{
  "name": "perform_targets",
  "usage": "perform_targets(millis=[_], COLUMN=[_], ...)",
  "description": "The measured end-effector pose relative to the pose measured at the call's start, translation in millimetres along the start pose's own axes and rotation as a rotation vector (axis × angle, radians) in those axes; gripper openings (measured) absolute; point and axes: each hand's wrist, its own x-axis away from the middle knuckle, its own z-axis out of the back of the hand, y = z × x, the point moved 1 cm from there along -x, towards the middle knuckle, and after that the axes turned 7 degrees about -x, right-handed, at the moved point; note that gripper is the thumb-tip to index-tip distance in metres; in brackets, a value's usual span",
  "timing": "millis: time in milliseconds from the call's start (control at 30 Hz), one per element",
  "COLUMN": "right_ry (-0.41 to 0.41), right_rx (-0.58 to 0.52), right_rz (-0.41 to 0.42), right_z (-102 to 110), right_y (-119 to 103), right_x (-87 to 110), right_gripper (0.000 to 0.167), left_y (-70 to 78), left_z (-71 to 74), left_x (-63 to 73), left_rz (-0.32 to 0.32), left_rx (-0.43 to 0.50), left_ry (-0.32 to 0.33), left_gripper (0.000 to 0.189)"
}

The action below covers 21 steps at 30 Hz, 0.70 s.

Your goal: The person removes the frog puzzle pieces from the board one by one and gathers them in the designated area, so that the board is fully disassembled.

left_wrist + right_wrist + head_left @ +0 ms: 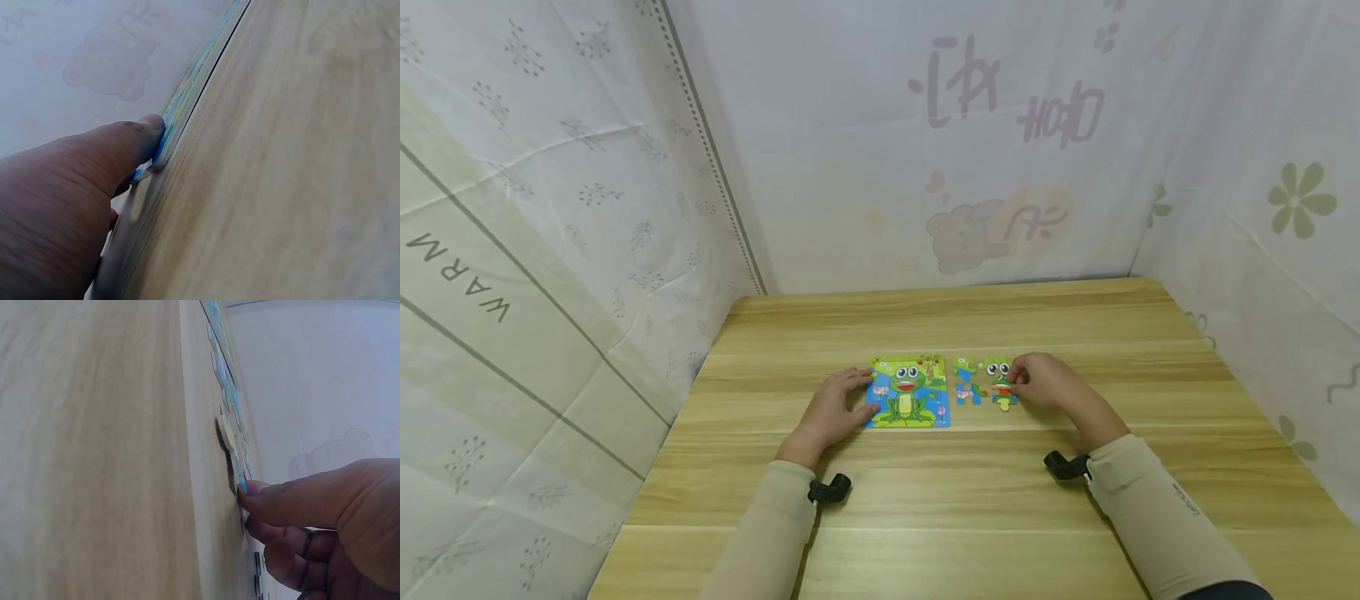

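A square frog picture board [907,408] lies flat on the table. My left hand [835,408] rests at its left side, fingers on the edge and thumb pressing on the near corner; the left wrist view shows that thumb [134,140] on top of the board. To the right of the board, my right hand [1043,382] pinches a jigsaw piece [1003,399] showing the frog's mouth, between thumb and fingers. Seen from the right wrist, this puzzle piece [229,437] is slightly tilted, with a shadow under its near edge. The fingers hide its right part.
Loose jigsaw pieces [967,393] lie between the board and my right hand. A piece with the frog's eyes [997,369] is just beyond the pinched one. Further pieces [257,575] show by my right fingers. The wooden table [925,517] meets curtains [850,167] at the back and sides.
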Motion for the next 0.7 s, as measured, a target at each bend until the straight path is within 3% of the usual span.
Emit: perform_targets(millis=[367, 700], right_ry=[0.009, 0.002], right_rx=[0.007, 0.002], right_rz=[0.0, -0.007], right_z=[-0.2, -0.4], right_y=[0.1, 0.5], right_x=[-2.4, -0.6], right_gripper=[0.004, 0.005], left_y=[0.1, 0.5], left_z=[1.3, 0.1], left_x=[0.4, 0.2], left_rz=[-0.025, -0.012], left_rx=[0.004, 0.009], left_ry=[0.035, 0.018], left_gripper=[0.058, 0.059])
